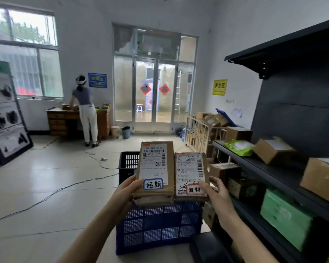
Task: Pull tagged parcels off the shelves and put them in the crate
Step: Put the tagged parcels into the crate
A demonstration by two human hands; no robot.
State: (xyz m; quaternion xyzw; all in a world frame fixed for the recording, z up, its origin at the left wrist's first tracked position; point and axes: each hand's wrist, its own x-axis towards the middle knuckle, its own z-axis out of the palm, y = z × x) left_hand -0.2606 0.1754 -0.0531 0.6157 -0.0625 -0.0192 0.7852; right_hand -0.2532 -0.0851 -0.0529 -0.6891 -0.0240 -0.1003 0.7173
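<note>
My left hand (pixel 124 194) grips the near end of a brown cardboard parcel (pixel 156 168) with a white shipping label and a blue-bordered handwritten tag. My right hand (pixel 216 192) grips a second, smaller brown parcel (pixel 191 173) bearing a red-bordered tag. Both parcels are held side by side, label up, above the blue perforated plastic crate (pixel 158 226) on the floor. The crate's inside is mostly hidden behind the parcels.
Dark metal shelves (pixel 270 173) on the right carry cardboard boxes (pixel 273 150), a green bag (pixel 239 147) and a green box (pixel 285 217). A wire cage cart (pixel 197 135) stands behind. Cables (pixel 65 188) cross the tiled floor. A person (pixel 86 111) stands at a wooden desk (pixel 63 120).
</note>
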